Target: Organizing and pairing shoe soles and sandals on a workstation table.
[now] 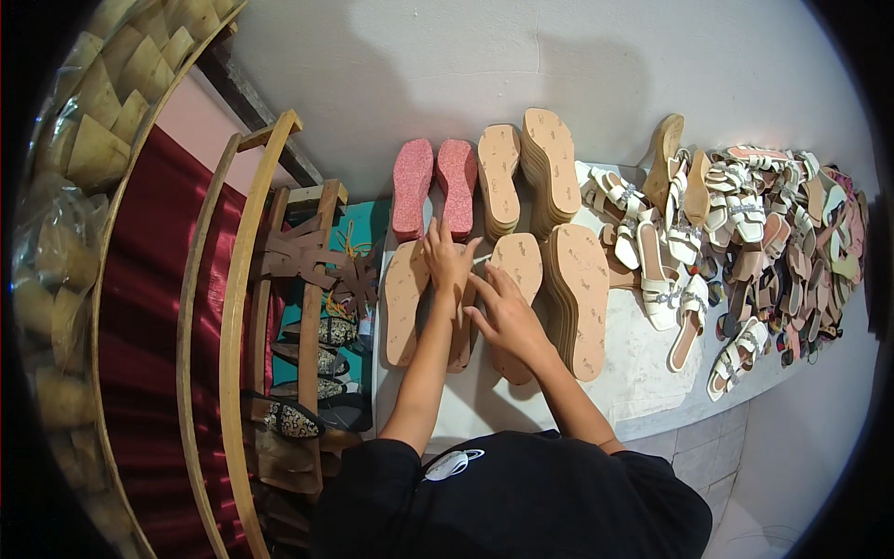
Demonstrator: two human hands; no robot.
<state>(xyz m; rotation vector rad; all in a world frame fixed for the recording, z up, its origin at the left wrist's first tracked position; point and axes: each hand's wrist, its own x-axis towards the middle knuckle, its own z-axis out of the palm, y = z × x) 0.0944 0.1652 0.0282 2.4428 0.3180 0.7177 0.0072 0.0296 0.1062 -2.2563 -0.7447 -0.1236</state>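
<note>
My left hand has its fingers stretched out over a tan shoe sole, the fingertips close to the lower end of a pink speckled sole. Just right of it, my right hand is spread over another tan sole, partly covering it. Neither hand grips anything; whether the fingers touch the soles is hard to tell. A front-left tan sole lies beside my left wrist. A tall stack of tan soles stands right of my right hand.
Behind are a second pink sole and tan sole stacks along the wall. White strappy sandals and a heap of mixed sandals cover the table's right side. Left is a wooden rack with patterned shoes.
</note>
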